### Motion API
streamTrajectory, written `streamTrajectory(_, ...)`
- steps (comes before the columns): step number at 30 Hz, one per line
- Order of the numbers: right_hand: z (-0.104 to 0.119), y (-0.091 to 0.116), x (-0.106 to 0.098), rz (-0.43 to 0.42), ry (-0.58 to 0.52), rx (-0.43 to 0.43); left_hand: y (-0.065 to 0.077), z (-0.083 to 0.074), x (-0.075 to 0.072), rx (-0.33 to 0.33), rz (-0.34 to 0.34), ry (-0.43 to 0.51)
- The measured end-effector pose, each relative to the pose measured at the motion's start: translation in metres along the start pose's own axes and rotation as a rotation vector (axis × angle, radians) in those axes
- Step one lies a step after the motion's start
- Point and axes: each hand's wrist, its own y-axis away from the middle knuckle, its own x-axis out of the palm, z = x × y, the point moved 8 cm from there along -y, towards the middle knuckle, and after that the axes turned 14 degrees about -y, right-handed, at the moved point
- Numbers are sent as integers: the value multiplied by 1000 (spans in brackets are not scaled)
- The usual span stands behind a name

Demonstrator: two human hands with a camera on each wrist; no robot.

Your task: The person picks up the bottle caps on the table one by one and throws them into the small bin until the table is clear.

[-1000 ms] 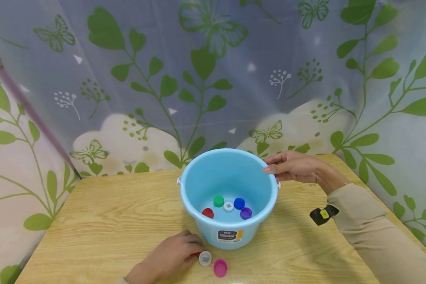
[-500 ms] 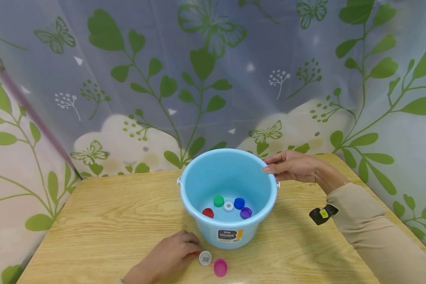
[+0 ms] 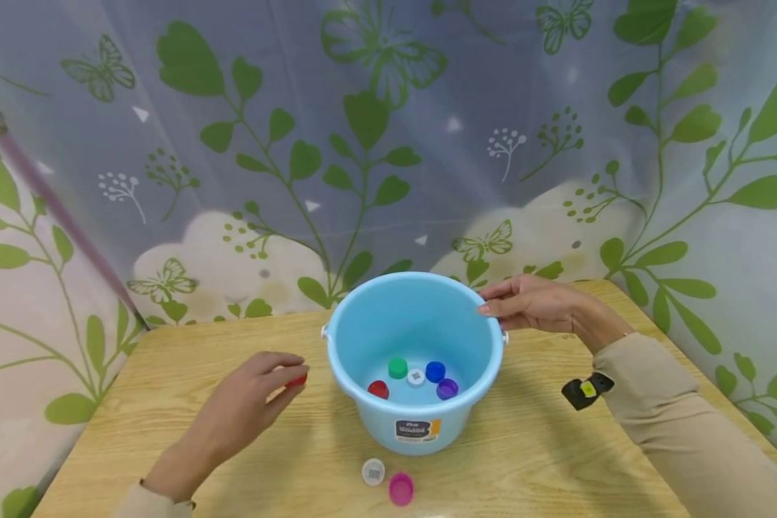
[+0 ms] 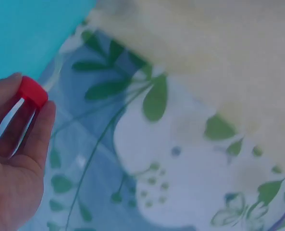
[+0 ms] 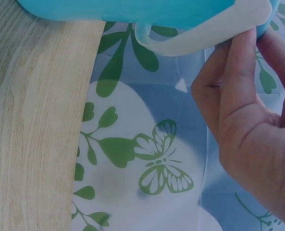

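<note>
Left of the light blue bucket [image 3: 378, 426], my left hand [image 3: 236, 403] is raised and pinches a red bottle cap [image 4: 33, 91] between thumb and fingertips. My right hand [image 3: 544, 306] holds the bucket's right rim, thumb on the inner side. In the right wrist view its fingers lie beside the white bucket handle [image 5: 195, 41]. On the bucket's floor are a green cap [image 3: 398, 368], a white cap [image 3: 416, 378], a blue cap [image 3: 435, 372], a purple cap [image 3: 447, 389] and another red cap [image 3: 378, 390].
In front of the bucket, a white cap [image 3: 373, 472] and a pink cap [image 3: 401, 489] lie close together on the wooden table [image 3: 220, 352]. Behind the table hangs a curtain [image 3: 265, 144] with leaves and butterflies. A black strap device [image 3: 585, 391] sits at the right wrist.
My left hand has picked the red cap up from beside the white cap and moved up and left with it. My right hand stays on the bucket rim.
</note>
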Motion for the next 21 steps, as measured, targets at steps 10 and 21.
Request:
streamTrajectory(10,-1,-1,1,0,-15,3,-46,2,-52,83,-196,18)
streamTrajectory(21,0,0,0,6,-14,2,-80,-26,-33,129,-150,87)
